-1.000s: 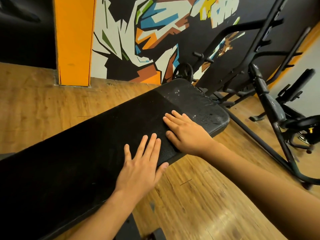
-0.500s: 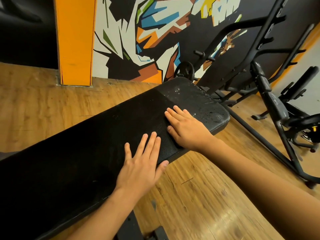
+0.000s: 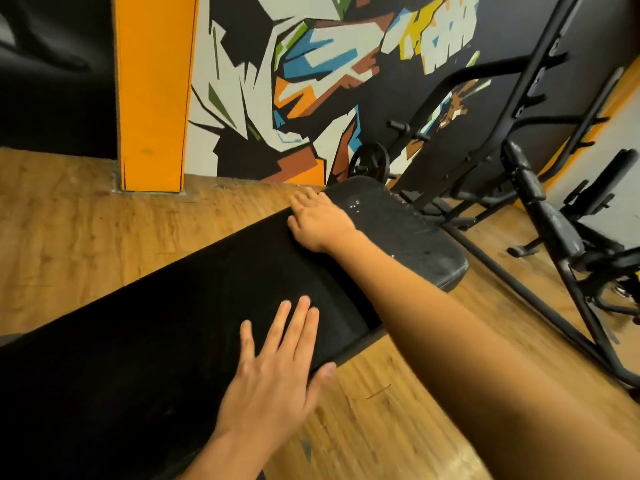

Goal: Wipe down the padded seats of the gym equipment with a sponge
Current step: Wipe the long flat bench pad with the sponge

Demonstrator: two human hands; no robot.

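A long black padded bench (image 3: 194, 306) runs from the lower left to the middle right, over a wooden floor. Its far end section (image 3: 408, 230) looks greyer and carries small wet drops. My left hand (image 3: 273, 372) lies flat on the pad near its front edge, fingers straight and spread. My right hand (image 3: 318, 220) presses flat on the pad's far edge, where the two sections meet, with the forearm crossing over the bench. No sponge shows in either hand; anything under the right palm is hidden.
Black steel gym frames (image 3: 540, 140) and another padded machine (image 3: 554, 223) stand to the right. A weight plate (image 3: 369, 164) leans behind the bench end. An orange pillar (image 3: 152, 95) and a painted mural wall (image 3: 311, 81) close off the back.
My right hand has slid across the pad from the near side to its far edge. My left hand has stayed put. The view has moved in closer.
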